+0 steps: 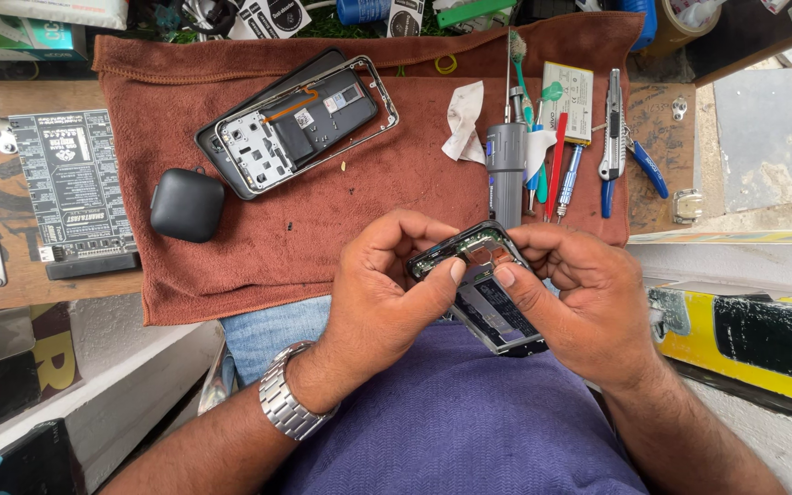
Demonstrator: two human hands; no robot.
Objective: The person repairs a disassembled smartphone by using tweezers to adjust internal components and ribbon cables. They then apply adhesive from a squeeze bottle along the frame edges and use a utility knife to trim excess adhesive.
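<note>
My left hand (379, 291) and my right hand (587, 307) both grip an opened dark phone body (486, 293) held over my lap, its circuit board and battery showing. Both thumbs press at its upper end near the board. A metal watch band circles my left wrist. On the brown towel (341, 229) beyond lies another opened phone frame (300, 124) with an orange flex cable, resting on a dark back cover.
A small black rounded case (186, 203) sits at the towel's left edge, beside a black test board (73, 188). Right of centre lie a grey electric screwdriver (506, 170), a crumpled white tissue (463, 119), a flat battery (568, 101), several screwdrivers and blue-handled pliers (645, 165).
</note>
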